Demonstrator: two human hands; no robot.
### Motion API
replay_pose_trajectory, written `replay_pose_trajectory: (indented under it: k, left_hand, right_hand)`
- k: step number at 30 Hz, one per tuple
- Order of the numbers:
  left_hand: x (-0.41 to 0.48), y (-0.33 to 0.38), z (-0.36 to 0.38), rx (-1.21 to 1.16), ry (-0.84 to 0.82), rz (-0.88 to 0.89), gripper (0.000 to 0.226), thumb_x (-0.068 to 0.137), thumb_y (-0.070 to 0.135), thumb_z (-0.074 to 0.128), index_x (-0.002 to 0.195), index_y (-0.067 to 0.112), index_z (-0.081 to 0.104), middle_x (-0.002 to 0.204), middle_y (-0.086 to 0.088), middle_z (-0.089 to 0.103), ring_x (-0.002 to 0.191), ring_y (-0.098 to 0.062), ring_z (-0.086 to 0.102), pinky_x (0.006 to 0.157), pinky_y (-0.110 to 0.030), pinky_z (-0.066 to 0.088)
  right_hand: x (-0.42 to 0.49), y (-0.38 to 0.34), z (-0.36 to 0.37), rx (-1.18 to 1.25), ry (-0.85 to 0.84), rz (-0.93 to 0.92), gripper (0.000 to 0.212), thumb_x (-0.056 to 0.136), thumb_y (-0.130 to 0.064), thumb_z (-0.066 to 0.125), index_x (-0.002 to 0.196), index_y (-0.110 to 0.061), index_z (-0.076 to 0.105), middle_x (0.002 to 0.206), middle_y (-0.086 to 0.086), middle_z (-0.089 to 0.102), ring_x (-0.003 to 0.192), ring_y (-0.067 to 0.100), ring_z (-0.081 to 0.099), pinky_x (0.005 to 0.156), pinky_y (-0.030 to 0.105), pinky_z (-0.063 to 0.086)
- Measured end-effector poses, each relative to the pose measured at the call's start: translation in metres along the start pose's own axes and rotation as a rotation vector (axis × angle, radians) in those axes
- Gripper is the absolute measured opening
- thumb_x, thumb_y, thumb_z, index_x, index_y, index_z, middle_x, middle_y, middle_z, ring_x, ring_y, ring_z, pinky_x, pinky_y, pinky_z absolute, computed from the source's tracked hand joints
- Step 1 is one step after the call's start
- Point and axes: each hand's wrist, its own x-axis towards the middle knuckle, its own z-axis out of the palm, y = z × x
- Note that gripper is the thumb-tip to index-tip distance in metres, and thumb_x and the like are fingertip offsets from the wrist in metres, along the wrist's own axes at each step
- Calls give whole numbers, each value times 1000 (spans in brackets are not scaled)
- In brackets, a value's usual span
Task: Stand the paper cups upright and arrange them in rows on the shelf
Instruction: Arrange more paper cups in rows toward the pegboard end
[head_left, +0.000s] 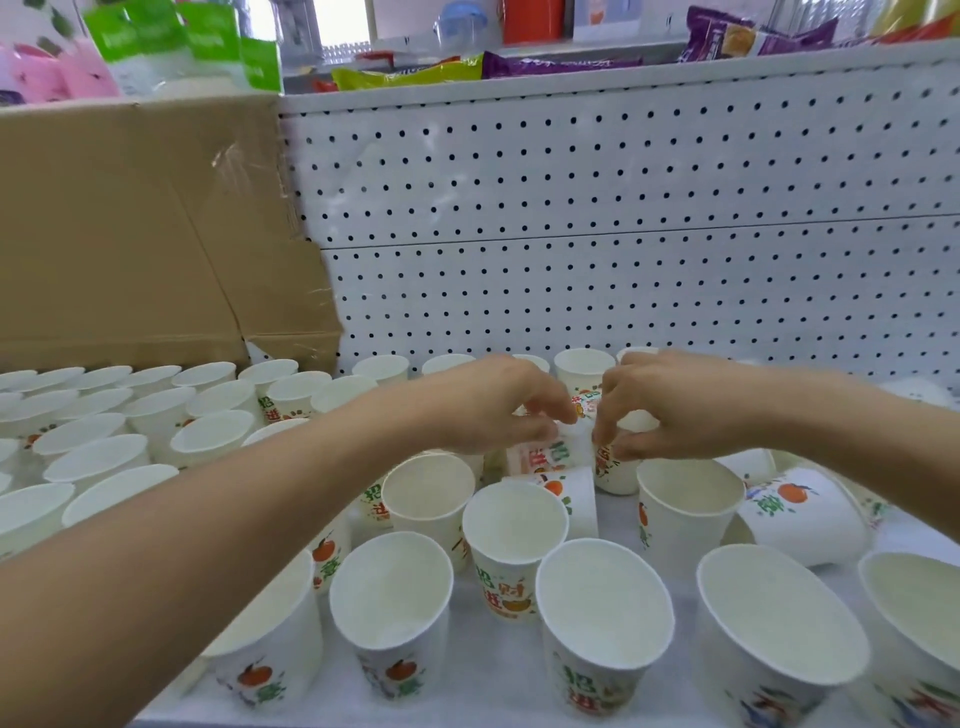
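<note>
Both hands meet mid-shelf (498, 691). Left hand (498, 405) grip pinched on a blurred paper cup (540, 454) lying tilted among loose upright cups (514, 540). Right hand (670, 405) grip pinched on a second cup (615, 475). Tidy cup rows (104, 415) left, beside cardboard box (130, 234).

The paper cups (511, 535) are white inside and out, printed with orange fruit, green leaves and red and green characters. They stand on a white shelf (498, 670) before a white pegboard back panel (623, 208) dotted with rows of small dark holes. At far left is a plain brown cardboard box (130, 234); above lie yellow-green (410, 75) and purple snack packets (561, 65).
</note>
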Motion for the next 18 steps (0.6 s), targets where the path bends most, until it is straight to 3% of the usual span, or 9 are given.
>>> replay_pose_trajectory:
  k: [4, 8, 13, 18]
  left_hand:
    - [25, 10, 6, -26, -21, 28, 32, 96, 18, 55, 127, 27, 60, 123, 9, 61, 101, -3, 51, 88, -22, 40]
    - [43, 8, 10, 35, -117, 18, 33, 92, 16, 58, 116, 37, 65, 120, 7, 61, 103, -8, 54, 94, -36, 48]
    - [44, 5, 6, -85, -126, -5, 48, 87, 10, 62, 129, 30, 52, 118, 12, 62, 108, -8, 53, 90, -27, 44]
    - [43, 2, 5, -56, -177, 3, 43, 85, 10, 64, 114, 37, 48, 106, 20, 62, 107, -9, 49, 86, -25, 41]
  right_hand:
    - [-8, 5, -2, 63, 53, -6, 16, 87, -45, 59, 100, -43, 68, 104, -20, 52, 102, 3, 43, 87, 30, 42]
    - [-18, 14, -12, 104, 152, 83, 15, 87, -48, 57, 95, -42, 68, 104, -16, 58, 100, 5, 50, 89, 35, 45]
    - [-28, 9, -18, 170, 221, 127, 16, 86, -44, 58, 88, -33, 70, 82, -14, 57, 78, 4, 52, 74, 32, 49]
    - [-23, -24, -4, 170, 161, 107, 41, 87, -45, 56, 54, -22, 51, 62, -1, 55, 58, 12, 49, 54, 32, 41]
